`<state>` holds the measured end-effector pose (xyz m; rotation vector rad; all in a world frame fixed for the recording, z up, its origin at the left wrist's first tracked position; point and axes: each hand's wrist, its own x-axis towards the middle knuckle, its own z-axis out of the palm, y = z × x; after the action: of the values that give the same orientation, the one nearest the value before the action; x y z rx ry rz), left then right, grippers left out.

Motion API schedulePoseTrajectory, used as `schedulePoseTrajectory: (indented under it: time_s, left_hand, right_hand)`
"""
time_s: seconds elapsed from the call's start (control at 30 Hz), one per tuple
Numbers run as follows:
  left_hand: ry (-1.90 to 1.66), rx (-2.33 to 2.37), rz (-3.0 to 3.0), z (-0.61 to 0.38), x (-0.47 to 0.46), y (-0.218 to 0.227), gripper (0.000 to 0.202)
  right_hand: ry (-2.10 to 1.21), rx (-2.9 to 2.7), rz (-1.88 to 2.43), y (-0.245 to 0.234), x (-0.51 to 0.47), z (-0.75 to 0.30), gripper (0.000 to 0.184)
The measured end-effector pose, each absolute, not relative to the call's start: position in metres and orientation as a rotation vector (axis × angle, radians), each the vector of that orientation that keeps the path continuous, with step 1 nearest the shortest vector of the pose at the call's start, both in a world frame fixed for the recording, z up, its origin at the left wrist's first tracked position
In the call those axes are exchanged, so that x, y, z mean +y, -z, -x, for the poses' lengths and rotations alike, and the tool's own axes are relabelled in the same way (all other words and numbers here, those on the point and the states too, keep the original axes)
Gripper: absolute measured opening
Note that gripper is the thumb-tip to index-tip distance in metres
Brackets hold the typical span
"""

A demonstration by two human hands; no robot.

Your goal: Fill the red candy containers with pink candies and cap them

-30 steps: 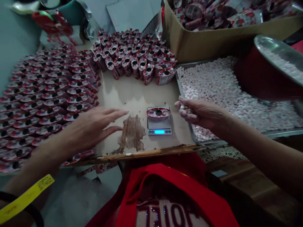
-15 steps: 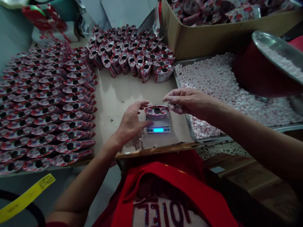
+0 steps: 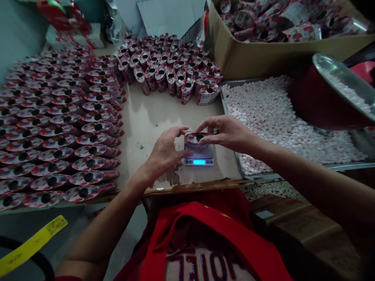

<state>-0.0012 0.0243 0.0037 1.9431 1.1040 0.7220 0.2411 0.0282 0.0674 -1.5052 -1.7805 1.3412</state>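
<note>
Shifted right hand [image 3: 227,132] over container [image 3: 191,139], grasping white pellets [image 3: 216,130], with left hand [image 3: 166,150] unclenched. Working above scuffed tabletop [image 3: 146,117], cardboard box [image 3: 263,58] beyond right fingers [image 3: 203,125].

I wear a bright red apron [image 3: 234,236], broad and creased, with small yellow marks [image 3: 224,214] near its top. Framed within the apron, my pale shirt front [image 3: 172,269] bears large dark letters [image 3: 191,265] flecked with blue glints. Left of the apron shows a dark red sleeve [image 3: 67,278]; farther left, a yellow strip [image 3: 33,246] printed with a square code crosses a black band [image 3: 41,259]. My left hand [image 3: 166,148] and right hand [image 3: 225,132] are bare.
</note>
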Motion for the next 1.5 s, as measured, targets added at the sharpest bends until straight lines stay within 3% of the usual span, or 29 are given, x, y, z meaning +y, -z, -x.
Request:
schedulePoseTrajectory:
  time_s: [0.1,0.27,0.33,0.5,0.67,0.83,1.0,1.13,1.27,1.33,1.5]
  left_hand:
    - [-0.708,1.100,-1.971,0.004,0.030,-0.008,0.077]
    - [-0.638,1.119,-1.971,0.016,0.040,-0.020,0.079]
    - [-0.614,1.124,-1.947,0.017,0.043,-0.023,0.075]
    - [-0.583,1.104,-1.947,0.005,0.043,-0.026,0.075]
    - [-0.502,1.190,-2.034,0.001,0.038,-0.031,0.080]
    - [-0.415,1.256,-2.020,0.009,0.032,-0.034,0.077]
    - [-0.481,1.194,-1.994,0.005,0.035,-0.025,0.079]
    - [-0.621,1.113,-2.031,-0.018,0.032,-0.017,0.068]
    - [-0.545,0.970,-2.154,-0.039,0.026,-0.022,0.036]
    - [-0.495,1.027,-2.213,-0.030,0.035,-0.034,0.025]
    - [-0.781,1.497,-2.343,0.065,0.133,-0.093,0.024]
  right_hand:
    - [-1.567,-1.251,1.533,-0.072,0.030,-0.260,0.022]
    - [-1.511,-0.471,1.541,-0.074,0.026,-0.316,0.043]
    - [-1.460,-0.386,1.546,-0.070,0.022,-0.331,0.037]
    - [-1.658,-0.590,1.473,-0.063,0.024,-0.318,0.006]
    - [-1.788,-1.028,1.365,-0.073,0.033,-0.273,0.026]
    - [-1.894,-1.277,1.266,-0.080,0.041,-0.261,0.019]
    - [-1.777,-1.502,1.260,-0.075,0.041,-0.257,0.014]
    - [-1.808,-1.356,1.265,-0.077,0.040,-0.255,0.017]
    - [-1.823,-0.936,1.248,-0.078,0.052,-0.264,0.021]
    - [-1.839,-0.851,1.197,-0.074,0.066,-0.267,0.021]
    - [-1.653,-1.233,1.246,-0.053,0.123,-0.235,0.028]
